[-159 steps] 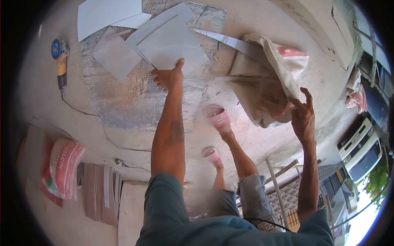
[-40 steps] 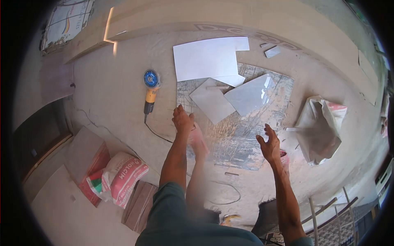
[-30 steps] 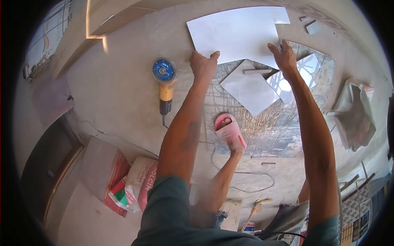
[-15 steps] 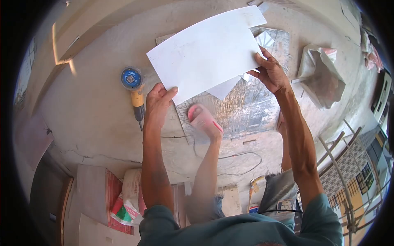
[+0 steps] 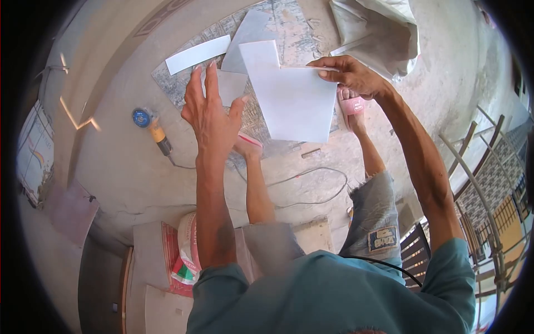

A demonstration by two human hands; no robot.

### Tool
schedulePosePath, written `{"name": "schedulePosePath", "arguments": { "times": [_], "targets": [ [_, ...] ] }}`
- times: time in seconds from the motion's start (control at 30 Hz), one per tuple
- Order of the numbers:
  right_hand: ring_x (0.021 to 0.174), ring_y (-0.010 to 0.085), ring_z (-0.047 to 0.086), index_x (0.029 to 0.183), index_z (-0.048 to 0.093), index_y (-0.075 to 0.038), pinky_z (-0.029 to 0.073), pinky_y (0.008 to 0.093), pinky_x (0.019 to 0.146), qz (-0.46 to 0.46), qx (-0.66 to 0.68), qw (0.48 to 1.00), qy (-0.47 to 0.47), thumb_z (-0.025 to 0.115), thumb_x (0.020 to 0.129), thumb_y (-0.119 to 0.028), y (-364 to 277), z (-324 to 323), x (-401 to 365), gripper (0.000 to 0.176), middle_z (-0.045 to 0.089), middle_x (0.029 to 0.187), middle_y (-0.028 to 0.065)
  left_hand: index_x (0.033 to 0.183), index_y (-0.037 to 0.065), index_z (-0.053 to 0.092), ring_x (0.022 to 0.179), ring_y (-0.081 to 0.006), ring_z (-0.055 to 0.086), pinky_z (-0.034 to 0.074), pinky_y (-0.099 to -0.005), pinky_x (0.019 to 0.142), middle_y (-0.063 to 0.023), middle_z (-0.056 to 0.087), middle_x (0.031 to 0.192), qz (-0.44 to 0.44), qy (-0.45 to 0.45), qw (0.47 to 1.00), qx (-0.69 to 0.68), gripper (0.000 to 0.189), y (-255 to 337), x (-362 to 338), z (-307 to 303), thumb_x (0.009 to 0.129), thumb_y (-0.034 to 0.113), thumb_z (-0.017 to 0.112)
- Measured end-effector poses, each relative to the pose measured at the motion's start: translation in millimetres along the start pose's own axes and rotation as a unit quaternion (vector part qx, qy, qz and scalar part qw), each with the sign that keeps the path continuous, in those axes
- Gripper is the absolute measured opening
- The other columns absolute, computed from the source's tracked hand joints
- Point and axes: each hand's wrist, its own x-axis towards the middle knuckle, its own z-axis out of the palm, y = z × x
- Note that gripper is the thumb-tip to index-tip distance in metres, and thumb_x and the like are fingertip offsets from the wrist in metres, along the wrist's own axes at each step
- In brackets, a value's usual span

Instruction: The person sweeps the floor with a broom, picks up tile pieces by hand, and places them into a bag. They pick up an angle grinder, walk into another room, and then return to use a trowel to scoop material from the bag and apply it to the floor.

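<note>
Though splayed, left hand beside tile

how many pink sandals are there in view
2. One pink sandal is just below the left hand; the other sandal is beneath the right hand, beside the held white tile.

teal short-sleeved shirt being worn, loose and plain. left sleeve and right sleeve being cut off above elbows, forearms being shown bare. thin black cable being run in curve across shirt front. grey-blue denim shorts being worn, about knee-length, hems being frayed into pale threads. small dark label with light lettering being shown on right leg of shorts. pink slide sandals being worn: left sandal, right sandal. left hand and right hand being shown bare.
</note>
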Motion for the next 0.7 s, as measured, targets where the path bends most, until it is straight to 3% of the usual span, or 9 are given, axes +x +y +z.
{"name": "schedulePosePath", "arguments": {
  "times": [0.03, 0.13, 0.17, 0.27, 0.4, 0.5, 0.57, 0.63, 0.7],
  "targets": [
    [0.094, 0.0139, 0.063, 0.123, 0.060, -0.005, 0.052, 0.0281, 0.082, -0.027, -0.021, 0.999, -0.022, 0.061, 0.092, -0.025, -3.5, -6.3, -10.5, 0.037, 0.067, 0.108, 0.0066, 0.134, 0.007, 0.046, 0.126, -0.0313, 0.042, 0.025, -0.0544, 0.103, -0.0193, 0.047, 0.131, 0.031, 0.007, 1.000, 0.001, 0.064, 27.5, 7.4, -7.1, 0.078, 0.024, 0.071],
    [0.093, 0.0149, 0.063, 0.118, 0.064, -0.004, 0.051, 0.0298, 0.086, -0.065, -0.042, 0.996, -0.052, 0.060, 0.092, -0.022, -38.8, -14.9, -44.7, 0.031, 0.067, 0.108, 0.0079, 0.128, 0.006, 0.049, 0.116, -0.0315, 0.051, 0.034, -0.0480, 0.097, -0.0178, 0.055, 0.122, 0.071, -0.178, 0.980, 0.046, 0.056, 77.5, 16.3, -32.3, 0.079, 0.021, 0.070],
    [0.095, 0.0160, 0.062, 0.116, 0.065, -0.004, 0.049, 0.0308, 0.089, -0.063, -0.066, 0.993, -0.072, 0.060, 0.092, -0.023, -47.9, -19.8, -54.0, 0.031, 0.067, 0.108, 0.0075, 0.115, 0.003, 0.057, 0.094, -0.0333, 0.061, 0.044, -0.0410, 0.084, -0.0162, 0.064, 0.101, -0.003, -0.255, 0.967, -0.002, 0.040, 83.0, 14.5, -34.5, 0.080, 0.018, 0.069],
    [0.097, 0.0165, 0.061, 0.121, 0.063, -0.006, 0.047, 0.0324, 0.092, -0.105, -0.103, 0.987, -0.062, 0.061, 0.092, -0.028, -64.8, -18.1, -81.5, 0.037, 0.068, 0.106, 0.0061, 0.104, -0.002, 0.057, 0.072, -0.0277, 0.062, 0.048, -0.0328, 0.071, -0.0119, 0.066, 0.083, -0.096, -0.294, 0.949, -0.065, 0.030, 113.6, -26.9, -78.6, 0.080, 0.013, 0.068],
    [0.128, 0.0334, 0.042, 0.144, 0.037, -0.016, 0.041, 0.0432, 0.100, -0.156, -0.133, 0.977, 0.054, 0.062, 0.085, -0.054, -123.9, -45.8, -120.6, 0.075, 0.036, 0.144, 0.0196, 0.095, -0.003, 0.057, 0.069, -0.0155, 0.056, 0.046, -0.0294, 0.067, -0.0100, 0.063, 0.078, -0.210, -0.190, 0.932, -0.227, 0.021, 104.1, -136.4, -85.7, 0.082, 0.010, 0.067],
    [0.129, 0.0285, 0.043, 0.142, 0.041, -0.016, 0.038, 0.0435, 0.102, -0.094, -0.169, 0.974, 0.116, 0.055, 0.089, -0.053, -148.2, -97.1, -145.5, 0.066, 0.044, 0.141, 0.0134, 0.097, -0.003, 0.057, 0.066, -0.0116, 0.055, 0.045, -0.0276, 0.061, -0.0086, 0.062, 0.074, -0.336, -0.082, 0.888, -0.302, 0.022, 101.6, -215.8, -66.5, 0.082, 0.010, 0.067],
    [0.128, 0.0279, 0.044, 0.143, 0.039, -0.014, 0.037, 0.0473, 0.101, -0.089, -0.195, 0.975, 0.065, 0.054, 0.090, -0.053, -136.8, -119.3, -167.0, 0.067, 0.044, 0.141, 0.0111, 0.098, -0.003, 0.057, 0.063, -0.0117, 0.055, 0.044, -0.0283, 0.057, -0.0084, 0.061, 0.072, -0.401, -0.006, 0.877, -0.263, 0.023, 107.9, -268.2, -51.5, 0.082, 0.011, 0.067],
    [0.119, 0.0191, 0.049, 0.143, 0.040, -0.017, 0.042, 0.0404, 0.093, 0.053, -0.294, 0.948, 0.107, 0.055, 0.091, -0.049, -71.6, -114.9, -188.6, 0.062, 0.051, 0.132, 0.0055, 0.098, -0.002, 0.056, 0.060, -0.0118, 0.054, 0.044, -0.0297, 0.055, -0.0087, 0.060, 0.069, -0.455, 0.057, 0.855, -0.243, 0.024, 89.8, -353.0, -24.3, 0.082, 0.012, 0.067],
    [0.107, 0.0167, 0.055, 0.140, 0.044, -0.014, 0.044, 0.0326, 0.085, 0.169, -0.412, 0.893, 0.068, 0.053, 0.094, -0.037, -33.8, -122.3, -209.0, 0.051, 0.059, 0.118, 0.0031, 0.093, -0.001, 0.055, 0.056, -0.0135, 0.053, 0.044, -0.0315, 0.055, -0.0101, 0.059, 0.064, -0.512, 0.112, 0.820, -0.230, 0.023, 97.6, -390.9, -11.2, 0.083, 0.016, 0.067]
  ]
}}
